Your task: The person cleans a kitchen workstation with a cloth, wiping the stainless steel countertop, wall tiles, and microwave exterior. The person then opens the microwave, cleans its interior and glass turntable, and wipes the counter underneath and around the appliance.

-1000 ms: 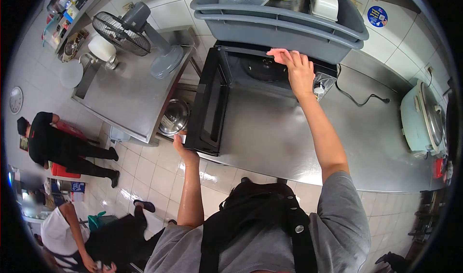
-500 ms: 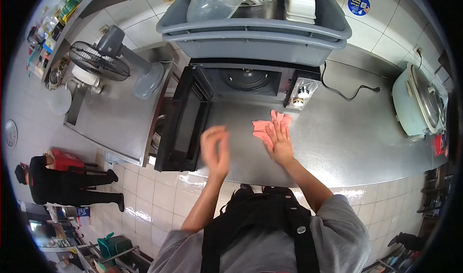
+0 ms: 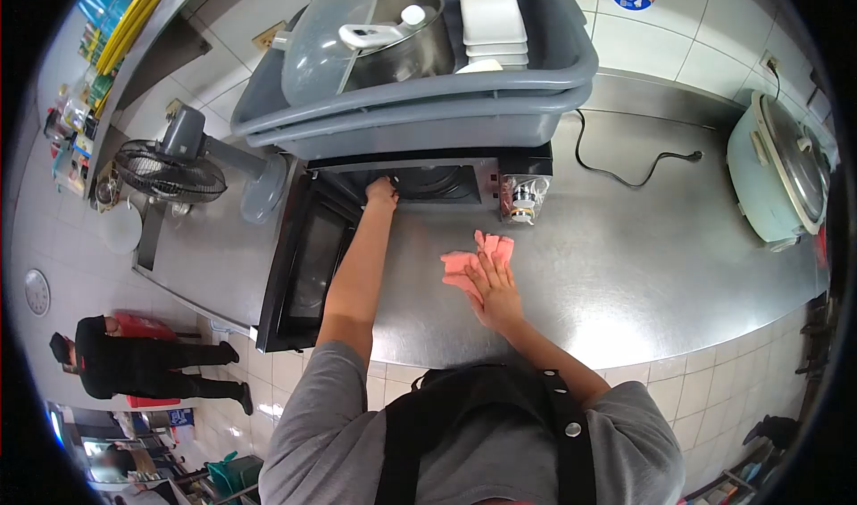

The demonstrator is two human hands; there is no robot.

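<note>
Flatly, the cloth is pressed by the spread right hand between microwave and counter's front edge; the left hand is curled in the opening, grip unclear. Stacked tubs could be toppled if the microwave's jolted.

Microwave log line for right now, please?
left hand: at microwave opening | right hand: on pink cloth | microwave door: open

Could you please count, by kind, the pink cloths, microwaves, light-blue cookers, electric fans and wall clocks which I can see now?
Pink cloth: 1
Microwave: 1
Light-blue cooker: 1
Electric fan: 1
Wall clock: 1
Total: 5
</note>
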